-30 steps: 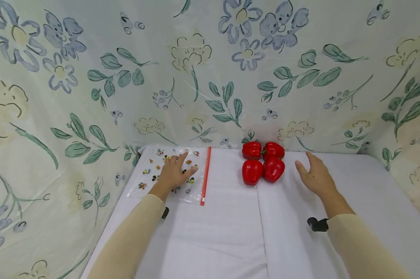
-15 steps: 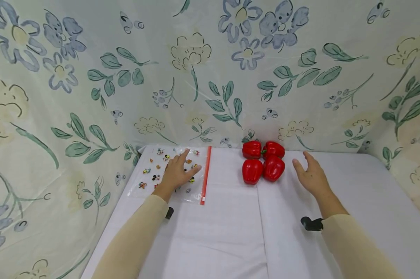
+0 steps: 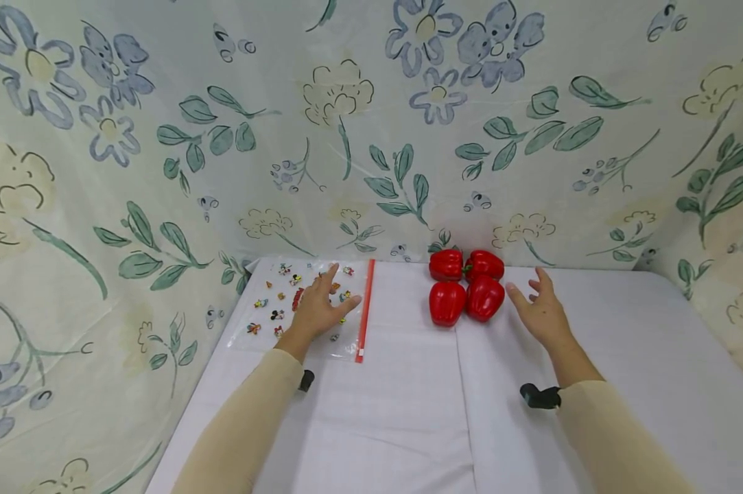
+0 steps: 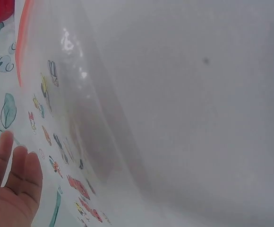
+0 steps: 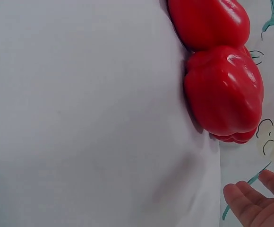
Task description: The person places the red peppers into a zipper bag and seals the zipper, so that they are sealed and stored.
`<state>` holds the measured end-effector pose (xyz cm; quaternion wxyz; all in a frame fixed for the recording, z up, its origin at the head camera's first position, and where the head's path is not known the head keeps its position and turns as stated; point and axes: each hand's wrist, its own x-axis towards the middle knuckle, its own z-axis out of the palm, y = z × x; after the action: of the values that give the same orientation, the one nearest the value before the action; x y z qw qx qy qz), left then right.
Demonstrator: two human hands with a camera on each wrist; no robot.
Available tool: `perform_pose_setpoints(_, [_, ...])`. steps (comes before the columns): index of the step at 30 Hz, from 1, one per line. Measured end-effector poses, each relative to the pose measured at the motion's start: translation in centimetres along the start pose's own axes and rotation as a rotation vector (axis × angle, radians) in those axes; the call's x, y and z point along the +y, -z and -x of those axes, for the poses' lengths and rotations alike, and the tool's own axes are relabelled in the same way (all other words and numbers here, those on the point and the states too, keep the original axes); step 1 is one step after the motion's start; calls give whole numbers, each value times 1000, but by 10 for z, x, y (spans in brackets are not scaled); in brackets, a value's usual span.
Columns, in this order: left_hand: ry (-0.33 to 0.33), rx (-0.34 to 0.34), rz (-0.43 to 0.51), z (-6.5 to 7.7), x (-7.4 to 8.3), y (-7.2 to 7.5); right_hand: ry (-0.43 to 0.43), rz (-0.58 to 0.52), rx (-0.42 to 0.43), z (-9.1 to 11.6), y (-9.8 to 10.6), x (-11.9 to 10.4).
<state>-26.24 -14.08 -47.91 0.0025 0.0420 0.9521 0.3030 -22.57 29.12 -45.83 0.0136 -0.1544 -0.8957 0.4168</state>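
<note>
Four red peppers (image 3: 477, 293) stand clustered in a two-by-two group toward the far edge of the white-covered tabletop (image 3: 408, 398), with a floral curtain (image 3: 371, 103) hanging behind them. To the left of the peppers, and apart from them, a clear plastic bag (image 3: 281, 305) lies flat, its orange-red zip strip (image 3: 366, 312) forming the edge nearest them. Of the two hands, the left hand (image 3: 319, 309) is over the bag on that side of the peppers, fingers spread and gripping nothing; the right hand (image 3: 543, 312) hangs just to the right of the peppers, fingers loosely extended, also holding nothing and not touching them. Judging by this, the work looks to be at an early point: both hands are in position, yet no pepper has been taken up, all four sit outside the bag, and any gripping or moving of peppers or bag remains undone. As for markings, the peppers bear no label that shows, while the bag left of them is scattered with small cartoon figures. A red patch among those prints might be lettering, but it is too small and blurred to read.
</note>
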Motion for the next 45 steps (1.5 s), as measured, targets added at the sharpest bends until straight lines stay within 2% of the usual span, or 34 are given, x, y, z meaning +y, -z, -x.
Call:
perform_pose_setpoints(4, [12, 8, 23, 1, 3, -4, -32, -41, 1, 0, -6, 0])
perform_pose_setpoints(11, [81, 14, 40, 3, 9, -14, -64, -76, -16, 1, -16, -1])
perform_pose_setpoints(15, [97, 8, 50, 4, 11, -20, -79, -112, -26, 2, -22, -3])
perform_pose_setpoints(27, [120, 1, 50, 3, 10, -35, -116, -175, -15, 0, -36, -4])
perform_pose_setpoints(32, [134, -37, 32, 4, 11, -37, -134, -205, 0, 0, -42, -4])
perform_pose_setpoints(45, [115, -73, -24, 4, 15, -40, -159, -293, 22, 1, -49, -10])
